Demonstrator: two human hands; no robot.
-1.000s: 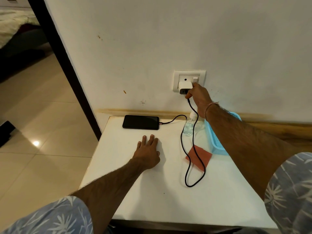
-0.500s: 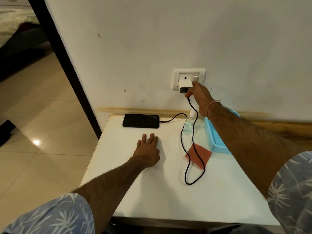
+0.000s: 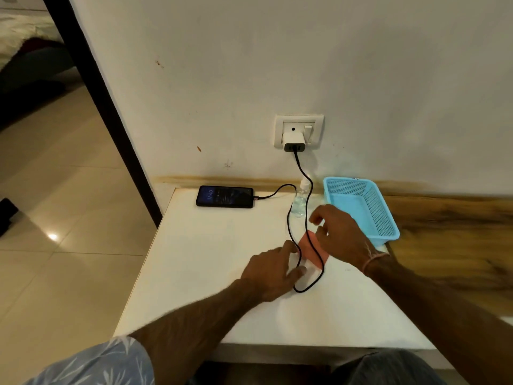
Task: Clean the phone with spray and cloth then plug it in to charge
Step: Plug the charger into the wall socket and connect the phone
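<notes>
1. Phone (image 3: 224, 196) is lying flat at the back left of the white surface (image 3: 208, 273), screen glowing.
2. Black cable (image 3: 306, 212) is running from the phone to the charger (image 3: 293, 141) in the wall socket (image 3: 299, 124).
3. Left hand (image 3: 273, 273) is hovering at the cable's loop, fingers (image 3: 287, 247) spread, gripping nothing.
4. Right hand (image 3: 340, 232) is hanging over the red cloth (image 3: 305, 244), fingers loosely curled, holding nothing.
5. Spray bottle (image 3: 300, 201) is standing between the phone and the blue basket (image 3: 380, 215).

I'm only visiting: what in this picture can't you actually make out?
Head view only:
the left hand is motion-blurred, so whether it pinches the cable is unclear;
the cloth is partly hidden under the right hand and the cable;
the phone screen is lit, its smaller text too small to read;
the spray bottle is crossed by the cable, any label unreadable.
</notes>
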